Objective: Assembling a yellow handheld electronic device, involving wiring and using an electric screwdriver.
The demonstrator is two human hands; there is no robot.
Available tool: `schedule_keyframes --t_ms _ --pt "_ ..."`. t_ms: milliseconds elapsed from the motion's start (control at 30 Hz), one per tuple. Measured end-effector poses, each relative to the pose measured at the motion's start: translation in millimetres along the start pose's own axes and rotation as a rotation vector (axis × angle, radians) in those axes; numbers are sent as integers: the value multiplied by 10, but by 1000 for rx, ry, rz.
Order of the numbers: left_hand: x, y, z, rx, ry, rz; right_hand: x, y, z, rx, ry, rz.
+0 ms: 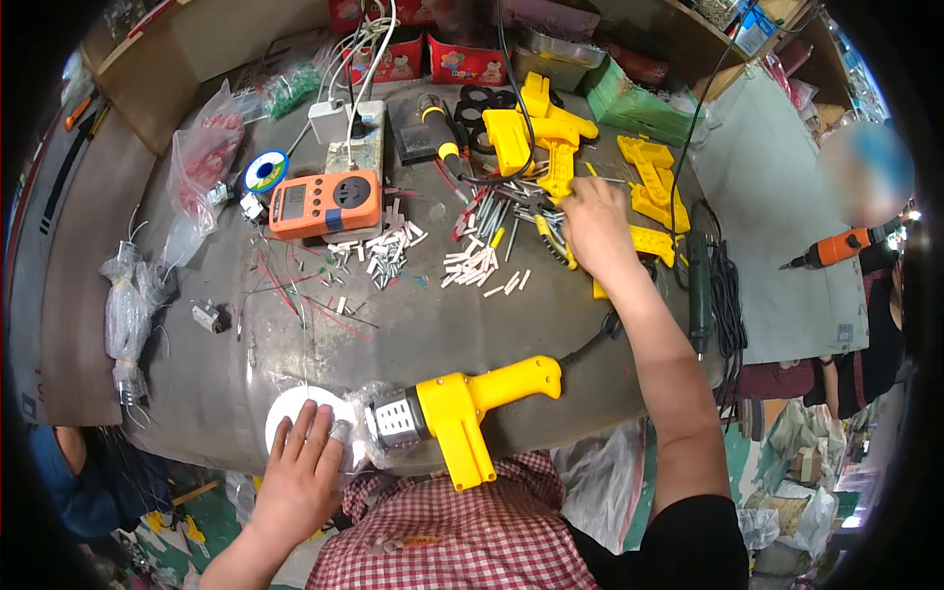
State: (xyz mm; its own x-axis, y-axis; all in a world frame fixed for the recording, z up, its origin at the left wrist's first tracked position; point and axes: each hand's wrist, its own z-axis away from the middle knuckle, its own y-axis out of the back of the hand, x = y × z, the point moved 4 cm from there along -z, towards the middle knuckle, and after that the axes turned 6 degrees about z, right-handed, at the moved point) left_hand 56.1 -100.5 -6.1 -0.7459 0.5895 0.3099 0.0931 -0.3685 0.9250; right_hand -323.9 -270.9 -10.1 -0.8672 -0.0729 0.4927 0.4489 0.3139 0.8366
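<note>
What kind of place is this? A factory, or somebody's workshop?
Probably a small assembly workshop for electric hand tools. The worktable holds loose yellow plastic housing shells, an assembled yellow tool, an orange plug-in meter and scattered small white parts. The right hand rests among the shells.

The person is wearing a short black sleeve at five o'clock, above a bare right forearm and right hand (598, 228). The left hand (300, 470), at seven o'clock, is showing no ring or glove, as far as visible.
</note>
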Motion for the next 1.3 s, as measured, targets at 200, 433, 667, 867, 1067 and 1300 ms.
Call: schedule_keyframes --t_ms 200,433,667,867,1067,1300 --pt "-33 499 -81 325 -157 47 -203 -282 -12 -315 -339 -474" --pt "-547 840 -580 129 73 338 246 73 113 64 -435 -722" --pt "-1107 286 -780 6 229 579 228 584 1491 -184 -646 -1280" --pt "-1082 264 -855 38 247 645 -1035 1049 1973 -441 81 -2478" --pt "-1175 172 -794 117 203 652 -1628 1151 1884 -1101 -208 -2554" --pt "-1106 218 -772 81 311 725 -1547 1350 1372 -611 -186 -1887"
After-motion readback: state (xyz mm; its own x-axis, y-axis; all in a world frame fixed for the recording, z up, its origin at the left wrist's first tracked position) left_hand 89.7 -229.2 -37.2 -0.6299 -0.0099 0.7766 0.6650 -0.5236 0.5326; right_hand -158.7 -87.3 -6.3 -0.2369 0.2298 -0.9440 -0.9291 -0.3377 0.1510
